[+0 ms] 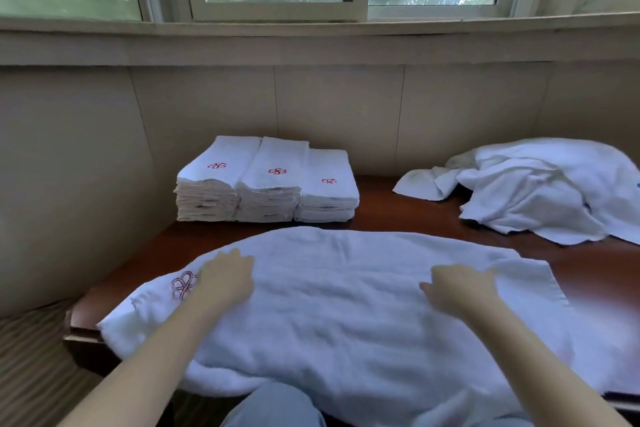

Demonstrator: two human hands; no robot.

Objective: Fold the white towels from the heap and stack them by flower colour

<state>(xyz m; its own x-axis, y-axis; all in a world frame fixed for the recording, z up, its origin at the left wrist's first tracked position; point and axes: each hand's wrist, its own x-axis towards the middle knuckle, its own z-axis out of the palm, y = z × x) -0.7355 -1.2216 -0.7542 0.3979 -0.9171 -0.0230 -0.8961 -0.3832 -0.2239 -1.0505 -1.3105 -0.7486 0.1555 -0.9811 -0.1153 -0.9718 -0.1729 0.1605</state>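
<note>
On the near part of the brown table point(398, 218) a white towel point(346, 305) with a red flower point(183, 284) lies spread; left hand point(227, 279) and right hand point(457, 289) press it flat, fingers seemingly straight. Its near edge hangs off and might slide down. No boxes or baskets; three red-flower stacks point(266, 180) sit far left, the heap point(540, 187) far right.

Your left hand point(227, 279) lies palm down, fingers straight and close together, pointing away from you; its forearm runs bare from the lower left corner of the view. Your right hand point(459, 289) lies palm down as well, fingers extended forward, thumb spread out toward the left; its forearm enters from the lower right. Both hands are flat, well apart, at about the same height
</note>
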